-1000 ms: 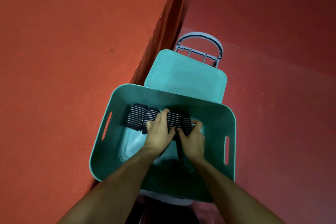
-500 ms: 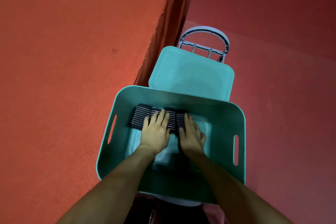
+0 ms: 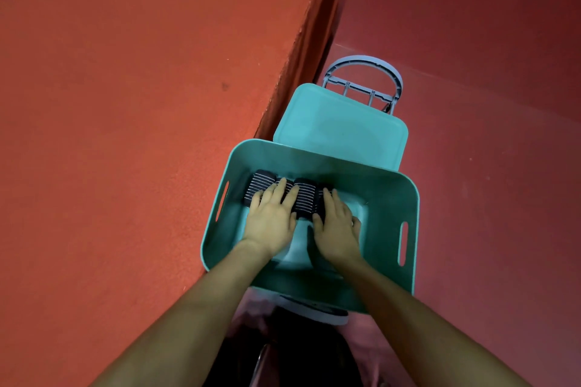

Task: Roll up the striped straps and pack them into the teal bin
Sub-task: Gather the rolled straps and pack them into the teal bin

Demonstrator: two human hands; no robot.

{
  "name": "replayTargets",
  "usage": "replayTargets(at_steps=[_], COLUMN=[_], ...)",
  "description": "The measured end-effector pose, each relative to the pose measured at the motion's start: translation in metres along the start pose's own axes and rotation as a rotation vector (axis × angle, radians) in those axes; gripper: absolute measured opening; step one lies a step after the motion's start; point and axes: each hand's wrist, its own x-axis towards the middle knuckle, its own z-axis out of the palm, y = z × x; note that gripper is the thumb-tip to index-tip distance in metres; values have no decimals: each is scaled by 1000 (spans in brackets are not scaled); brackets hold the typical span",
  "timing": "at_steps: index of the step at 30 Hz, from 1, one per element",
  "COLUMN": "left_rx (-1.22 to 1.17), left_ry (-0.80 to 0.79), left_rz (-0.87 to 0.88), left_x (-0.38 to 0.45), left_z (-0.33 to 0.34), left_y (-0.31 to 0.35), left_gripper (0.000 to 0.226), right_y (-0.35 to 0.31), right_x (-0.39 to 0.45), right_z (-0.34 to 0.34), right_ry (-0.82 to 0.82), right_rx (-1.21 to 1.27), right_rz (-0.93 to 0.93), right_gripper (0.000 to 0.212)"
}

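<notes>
- Since 1 s ago my fingers had flattened out; both hands slid w/ the rolls toward the bin's left end.
- My left hand (image 3: pixel 273 219) lay palm-down, fingers straight, pressing the striped straps (image 3: pixel 304 200), nothing gripped.
- My right hand (image 3: pixel 337 226) was flat too, fingertips touching the rightmost roll.
- Rolls sat in a row along the far wall of the teal bin (image 3: pixel 396 204).
- Bare bin floor right of my hands; teal lid (image 3: pixel 341 130) just beyond the far rim; red wall (image 3: pixel 141 104) close on the left.
</notes>
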Motion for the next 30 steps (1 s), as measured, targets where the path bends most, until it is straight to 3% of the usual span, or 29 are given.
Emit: replayTargets(at_steps=[7,14,18,21,30], left_rx=[-197,-194,-232,-264,-300], left_ry=[290,364,382,416,445], left_rz=[-7,-271,-476,-630,-1049], left_x=[-68,-163,-235,-291,-463], left_z=[-56,-80,-78,-72,-12], left_y=[-25,-85,-131,-164,-247], left_gripper=[53,51,53,53,51], right_y=[-56,-134,-200,-248,-357], right_x=[-44,-95,-134,-166,-276], right_z=[-33,-30,4,38,169], right_ry=[118,44,-59,-119,-393], right_rx=[5,-115,-146,-195,-337], right_rz=[-196,-479,-649,-781,-1135], right_gripper=[51,48,48,64,45])
